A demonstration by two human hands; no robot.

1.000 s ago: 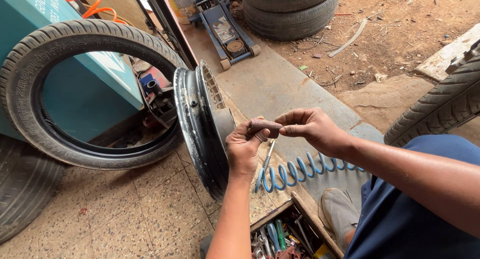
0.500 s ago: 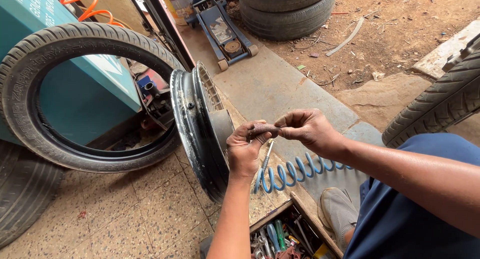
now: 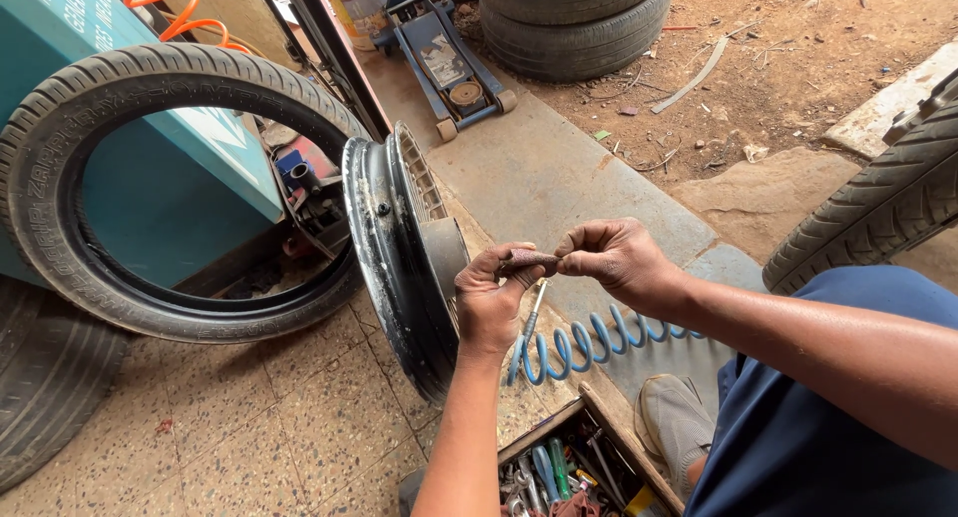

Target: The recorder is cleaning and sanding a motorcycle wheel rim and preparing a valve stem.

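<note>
The left hand (image 3: 491, 302) and the right hand (image 3: 609, 258) meet in front of a black wheel rim (image 3: 394, 267) that stands upright on the tiled floor (image 3: 249, 417). Between them they pinch a small brown strip (image 3: 527, 261) — the left fingers (image 3: 507, 267) grasping one end, the right fingers (image 3: 571, 262) clenched on the other. A thin metal tool (image 3: 533, 312) hangs down under the left hand. A blue coiled hose (image 3: 589, 342) lies on the floor just beneath. A loose tyre (image 3: 150, 78) leans behind the rim — a floor jack (image 3: 444, 63) sits farther off, and a tool tray (image 3: 559, 472) lies near the person's shoe (image 3: 674, 422).
</note>
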